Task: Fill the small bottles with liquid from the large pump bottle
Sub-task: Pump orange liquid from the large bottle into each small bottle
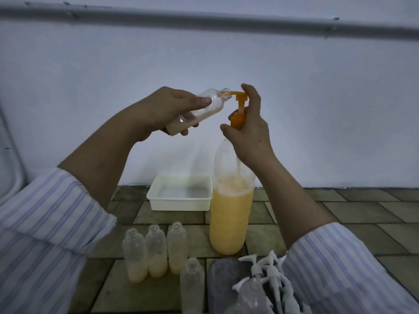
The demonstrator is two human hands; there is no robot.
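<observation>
The left hand (172, 109) grips a small clear bottle (199, 111), thumb across its upper side and fingers curled beneath, holding it tilted with its base low on the left and its open threaded neck raised to the right. A little pale liquid lies at the low end of this bottle. The orange spout (235, 93) of the pump reaches into that neck. The right hand (249, 130) wraps around the orange pump collar of the large pump bottle (231, 214), with the forefinger curled over the top of the pump head and the thumb against the collar's left side. The large bottle stands upright on the tiled counter (340, 214), roughly half full of frothy yellow-orange liquid. Just to its left and behind sits a shallow white tray (156, 196), next to the wall. In front, three small open bottles (156, 252) stand side by side in a row, each with yellowish liquid in the bottom. Another small clear bottle (192, 282) stands nearer, open at the top; whether it holds liquid I cannot tell. At the lower right, white pump tops (269, 270) lie in a heap beside the striped right sleeve (340, 268), with a clear bottle among them.
</observation>
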